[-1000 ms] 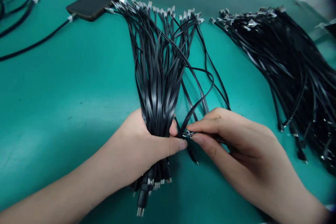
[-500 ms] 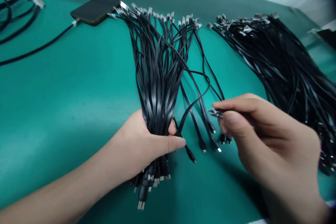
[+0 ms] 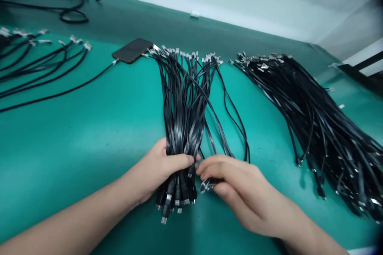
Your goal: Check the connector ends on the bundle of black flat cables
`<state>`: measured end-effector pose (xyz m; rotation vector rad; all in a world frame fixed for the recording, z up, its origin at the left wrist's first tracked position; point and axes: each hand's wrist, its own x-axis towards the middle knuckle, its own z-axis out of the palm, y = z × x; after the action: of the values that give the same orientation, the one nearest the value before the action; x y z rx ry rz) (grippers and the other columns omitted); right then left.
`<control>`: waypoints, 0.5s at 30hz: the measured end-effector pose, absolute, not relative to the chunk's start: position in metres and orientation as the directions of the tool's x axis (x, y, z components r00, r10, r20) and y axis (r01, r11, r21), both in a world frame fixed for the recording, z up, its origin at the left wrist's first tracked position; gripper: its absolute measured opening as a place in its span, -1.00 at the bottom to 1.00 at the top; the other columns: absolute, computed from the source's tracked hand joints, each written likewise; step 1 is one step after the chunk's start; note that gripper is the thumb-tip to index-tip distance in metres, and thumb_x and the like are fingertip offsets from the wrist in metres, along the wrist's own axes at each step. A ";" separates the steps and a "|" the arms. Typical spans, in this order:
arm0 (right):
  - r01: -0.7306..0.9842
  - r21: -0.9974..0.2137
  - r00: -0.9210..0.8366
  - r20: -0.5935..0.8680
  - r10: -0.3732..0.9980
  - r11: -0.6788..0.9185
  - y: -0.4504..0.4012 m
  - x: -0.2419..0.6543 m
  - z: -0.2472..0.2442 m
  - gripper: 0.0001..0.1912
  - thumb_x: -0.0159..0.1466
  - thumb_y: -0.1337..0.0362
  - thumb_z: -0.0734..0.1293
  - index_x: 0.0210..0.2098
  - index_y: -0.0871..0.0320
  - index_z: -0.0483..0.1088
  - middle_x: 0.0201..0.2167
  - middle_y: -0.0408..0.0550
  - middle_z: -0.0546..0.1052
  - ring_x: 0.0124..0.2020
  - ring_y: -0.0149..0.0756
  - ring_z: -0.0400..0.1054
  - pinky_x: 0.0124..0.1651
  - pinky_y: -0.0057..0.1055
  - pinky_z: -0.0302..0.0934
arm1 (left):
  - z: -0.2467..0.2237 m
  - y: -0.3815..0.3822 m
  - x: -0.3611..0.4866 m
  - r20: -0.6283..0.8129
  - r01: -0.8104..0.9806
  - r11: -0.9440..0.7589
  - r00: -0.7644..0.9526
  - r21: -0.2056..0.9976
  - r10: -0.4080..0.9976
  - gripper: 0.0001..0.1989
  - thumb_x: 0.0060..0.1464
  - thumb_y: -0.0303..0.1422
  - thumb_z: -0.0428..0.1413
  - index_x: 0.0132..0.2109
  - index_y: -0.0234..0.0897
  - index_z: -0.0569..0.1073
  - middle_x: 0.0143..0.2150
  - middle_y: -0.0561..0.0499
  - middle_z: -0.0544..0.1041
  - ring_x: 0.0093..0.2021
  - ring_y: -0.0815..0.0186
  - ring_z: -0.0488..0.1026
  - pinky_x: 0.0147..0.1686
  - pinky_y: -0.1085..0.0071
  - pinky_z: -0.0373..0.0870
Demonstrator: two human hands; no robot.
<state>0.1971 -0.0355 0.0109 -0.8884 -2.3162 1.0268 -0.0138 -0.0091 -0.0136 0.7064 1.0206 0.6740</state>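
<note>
Left hand (image 3: pixel 158 171) closed on a bundle of flat black cables (image 3: pixel 182 127), lower centre.
I see that hand wrapped firmly around the bundle, with plug ends (image 3: pixel 175 203) poking out below it. The right hand (image 3: pixel 239 193) seems to pinch a small silver connector (image 3: pixel 206 186) just beside it, though blur makes that hard to call. A much larger pile of black cables (image 3: pixel 317 127) lies at right, a looser set of cables (image 3: pixel 38 63) at upper left, and a dark phone (image 3: pixel 131 50) near the bundle's far ends, all on a teal mat (image 3: pixel 74 135).
</note>
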 end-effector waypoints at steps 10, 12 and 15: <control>0.542 -0.633 -0.797 -0.179 0.577 0.553 -0.033 0.186 0.013 -0.76 0.47 0.35 0.14 -0.08 0.19 0.43 -0.18 0.02 0.51 -0.17 -0.20 0.41 -0.13 -0.29 0.36 | -0.023 -0.009 -0.017 -0.410 -0.248 0.541 0.428 0.804 0.806 -0.73 -0.10 -0.36 0.36 -0.26 -0.33 0.48 -0.43 0.12 0.46 -0.42 0.42 0.36 -0.37 0.45 0.31; 0.551 -0.615 -0.798 -0.190 0.572 0.565 -0.034 0.185 0.012 -0.77 0.46 0.37 0.14 -0.08 0.19 0.42 -0.18 0.01 0.51 -0.16 -0.20 0.40 -0.12 -0.28 0.36 | -0.025 -0.009 -0.017 -0.400 -0.268 0.539 0.432 0.799 0.808 -0.73 -0.11 -0.37 0.37 -0.28 -0.32 0.47 -0.45 0.13 0.46 -0.42 0.42 0.36 -0.36 0.45 0.31; 0.621 -0.590 -0.747 -0.246 0.618 0.515 -0.033 0.190 0.011 -0.81 0.47 0.33 0.15 -0.13 0.14 0.39 -0.18 -0.02 0.50 -0.17 -0.19 0.41 -0.12 -0.26 0.34 | -0.025 -0.010 -0.015 -0.407 -0.284 0.548 0.428 0.787 0.807 -0.72 -0.12 -0.37 0.37 -0.27 -0.31 0.47 -0.43 0.10 0.51 -0.41 0.40 0.40 -0.34 0.43 0.33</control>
<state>0.1898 -0.0334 0.0111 -1.1198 -2.7384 1.0700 -0.0154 -0.0096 -0.0254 0.6970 0.8751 0.7549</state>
